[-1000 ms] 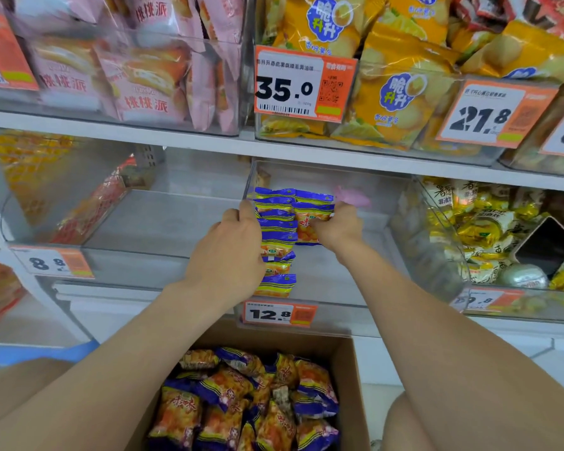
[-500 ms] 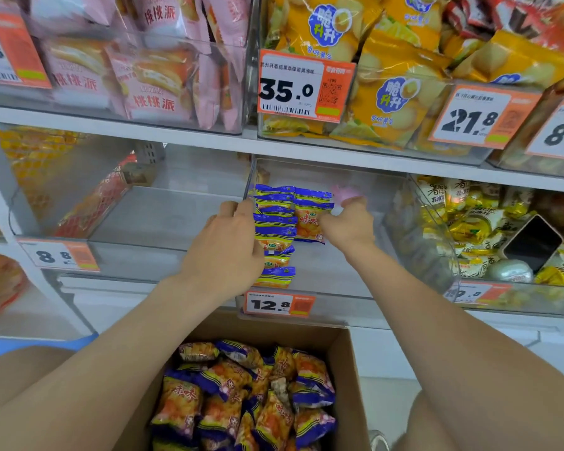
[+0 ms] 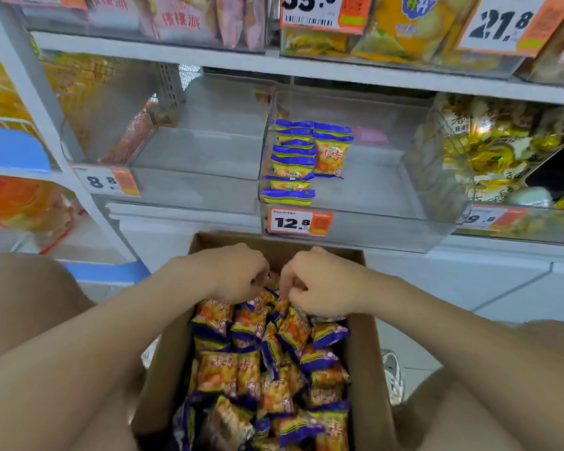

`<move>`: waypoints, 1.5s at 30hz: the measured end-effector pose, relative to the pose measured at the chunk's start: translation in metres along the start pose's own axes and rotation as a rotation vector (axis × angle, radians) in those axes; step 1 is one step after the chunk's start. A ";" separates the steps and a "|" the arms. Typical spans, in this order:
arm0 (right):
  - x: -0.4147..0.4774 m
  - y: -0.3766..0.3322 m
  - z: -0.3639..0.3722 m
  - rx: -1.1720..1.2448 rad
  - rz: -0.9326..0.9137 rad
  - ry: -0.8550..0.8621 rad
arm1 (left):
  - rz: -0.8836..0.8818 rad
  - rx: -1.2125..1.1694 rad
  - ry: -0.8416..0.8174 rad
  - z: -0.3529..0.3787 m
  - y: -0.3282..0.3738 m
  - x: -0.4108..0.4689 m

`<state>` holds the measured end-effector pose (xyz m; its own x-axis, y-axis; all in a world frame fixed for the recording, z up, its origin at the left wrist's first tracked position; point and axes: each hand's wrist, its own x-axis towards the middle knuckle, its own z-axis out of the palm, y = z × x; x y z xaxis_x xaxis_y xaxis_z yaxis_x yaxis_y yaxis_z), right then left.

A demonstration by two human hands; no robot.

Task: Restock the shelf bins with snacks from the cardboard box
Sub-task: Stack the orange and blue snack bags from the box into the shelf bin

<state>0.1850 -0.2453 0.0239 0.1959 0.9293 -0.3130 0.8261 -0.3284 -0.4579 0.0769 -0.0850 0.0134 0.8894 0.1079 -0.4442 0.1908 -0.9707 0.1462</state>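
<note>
Step in hand is judged to be pulling the next batch from the cardboard box (image 3: 365, 353). Left hand (image 3: 238, 275) and right hand (image 3: 313, 284) are set side by side at the far end of the box, fingers curled down onto the snack packets (image 3: 267, 369). Whether anything is actually pinched cannot be told.

To be done well:
- Packets should be gathered a few per hand, faces aligned, so they can be stood in a row.
- A light grip is advised; the bags look easily crushed.
- Box wall and bin lip must be cleared on the lift.

Containers:
- Box, near: well filled with loose orange-purple packets.
- Middle bin (image 3: 372, 196), far: a short row of stocked packets (image 3: 293, 157) at its left side, much bare floor to the right.
- Left bin (image 3: 192, 157): red-orange packs (image 3: 127, 141) are leant on its left wall.
- Right bin (image 3: 437, 177): yellow packs (image 3: 489, 157), with a phone (image 3: 557, 172) lying on top.
</note>
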 end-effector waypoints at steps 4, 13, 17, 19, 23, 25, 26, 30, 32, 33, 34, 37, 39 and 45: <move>0.025 0.036 0.052 -0.108 0.135 -0.058 | -0.098 0.107 -0.058 0.056 -0.018 0.020; 0.044 0.048 0.144 -0.296 -0.054 -0.211 | -0.135 0.094 -0.166 0.121 -0.050 0.045; 0.049 0.047 0.152 -0.501 -0.196 -0.169 | -0.112 0.024 -0.122 0.129 -0.049 0.054; 0.051 0.050 0.143 -0.418 -0.195 -0.145 | -0.104 0.034 -0.151 0.136 -0.048 0.059; 0.047 0.053 0.114 -0.009 -0.019 -0.069 | -0.116 0.059 -0.167 0.138 -0.040 0.063; 0.044 0.050 0.100 0.204 0.127 -0.022 | -0.134 -0.033 -0.130 0.136 -0.037 0.064; 0.044 0.051 0.094 0.269 0.194 -0.006 | -0.153 -0.092 -0.101 0.136 -0.037 0.065; 0.036 0.057 0.079 0.359 0.399 -0.001 | -0.204 -0.257 -0.045 0.137 -0.034 0.064; 0.028 0.060 0.075 0.438 0.454 0.015 | -0.201 -0.230 -0.069 0.143 -0.030 0.061; 0.024 0.060 0.073 0.468 0.464 0.033 | -0.201 -0.204 -0.070 0.146 -0.028 0.059; 0.020 0.059 0.070 0.469 0.466 0.060 | -0.204 -0.177 -0.064 0.149 -0.026 0.058; 0.013 0.057 0.060 0.377 0.516 0.192 | -0.217 -0.146 -0.014 0.151 -0.020 0.056; 0.009 0.056 0.054 0.435 0.569 0.237 | -0.218 -0.137 0.025 0.148 -0.014 0.055; -0.011 0.040 0.025 0.806 0.478 0.057 | -0.341 -0.033 -0.025 0.141 -0.005 0.049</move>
<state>0.2023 -0.2725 -0.0117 0.4634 0.6654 -0.5853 0.0405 -0.6757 -0.7361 0.0608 -0.1050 -0.1342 0.7619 0.4190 -0.4939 0.4889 -0.8722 0.0141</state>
